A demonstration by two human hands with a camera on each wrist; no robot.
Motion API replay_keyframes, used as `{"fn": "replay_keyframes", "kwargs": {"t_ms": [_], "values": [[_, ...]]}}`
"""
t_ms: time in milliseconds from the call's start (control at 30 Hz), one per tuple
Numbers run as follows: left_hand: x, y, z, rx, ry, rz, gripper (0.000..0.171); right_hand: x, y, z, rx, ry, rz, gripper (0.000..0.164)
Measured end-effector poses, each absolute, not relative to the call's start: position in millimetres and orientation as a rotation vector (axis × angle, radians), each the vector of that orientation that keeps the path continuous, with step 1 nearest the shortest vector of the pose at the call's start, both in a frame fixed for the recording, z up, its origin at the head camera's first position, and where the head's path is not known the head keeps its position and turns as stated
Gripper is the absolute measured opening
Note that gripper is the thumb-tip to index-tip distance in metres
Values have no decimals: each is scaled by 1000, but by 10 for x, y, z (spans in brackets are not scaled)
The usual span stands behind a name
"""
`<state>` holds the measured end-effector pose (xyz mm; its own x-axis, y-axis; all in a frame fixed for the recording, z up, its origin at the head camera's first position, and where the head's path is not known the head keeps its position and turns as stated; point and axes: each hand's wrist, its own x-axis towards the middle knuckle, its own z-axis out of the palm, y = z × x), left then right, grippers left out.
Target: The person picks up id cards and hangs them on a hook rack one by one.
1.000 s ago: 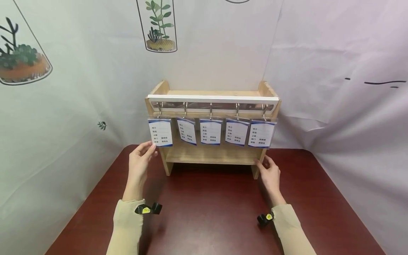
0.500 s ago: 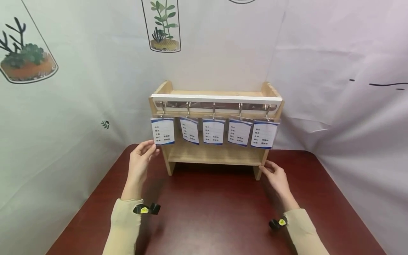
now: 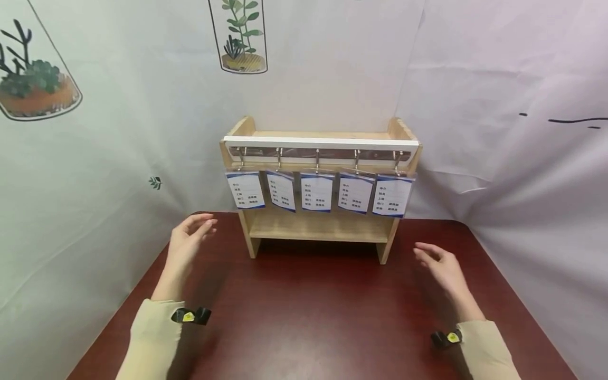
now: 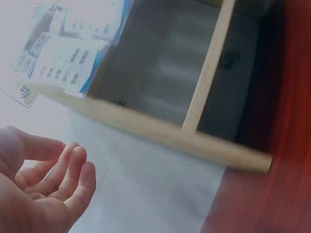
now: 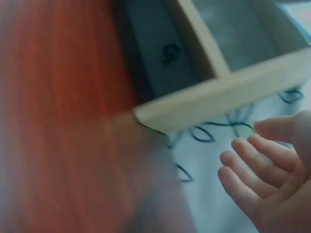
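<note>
A small wooden shelf rack point(image 3: 318, 229) stands on the table, with a white hook rail point(image 3: 321, 141) along its upper front. From the metal hooks hang several name badges in clear sleeves, among them a leftmost badge point(image 3: 246, 191) and a rightmost badge point(image 3: 392, 196). My left hand point(image 3: 186, 243) is in the air left of the rack, apart from it, fingers loosely bent and holding nothing. On the other side, my right hand point(image 3: 445, 268) hangs away from the rack's right side panel point(image 5: 223, 94), its fingers relaxed and without any object.
The dark red table point(image 3: 313, 316) extends in front of the rack and to both sides. White printed cloth point(image 3: 328, 63) closes in the back and sides. Each wrist wears a black strap with a camera.
My left hand has let go of the leftmost badge's lower corner and drawn back to the left. The right hand has left the rack's right leg and moved right. The leftmost badge now hangs tilted.
</note>
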<state>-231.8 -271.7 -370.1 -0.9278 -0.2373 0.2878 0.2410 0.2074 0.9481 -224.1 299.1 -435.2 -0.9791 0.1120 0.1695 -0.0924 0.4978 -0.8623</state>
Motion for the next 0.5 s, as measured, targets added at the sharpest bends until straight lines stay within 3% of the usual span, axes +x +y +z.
{"fn": "replay_keyframes", "kwargs": {"t_ms": [300, 500], "values": [[-2205, -2957, -3221, -44, -2202, -1060, 34, -1938, 3335, -3760, -181, -2290, 1053, 36], [-2202, -2986, -2940, -228, -1999, -704, 35, -1910, 3318, -3422, -13, -1907, 943, 27]]}}
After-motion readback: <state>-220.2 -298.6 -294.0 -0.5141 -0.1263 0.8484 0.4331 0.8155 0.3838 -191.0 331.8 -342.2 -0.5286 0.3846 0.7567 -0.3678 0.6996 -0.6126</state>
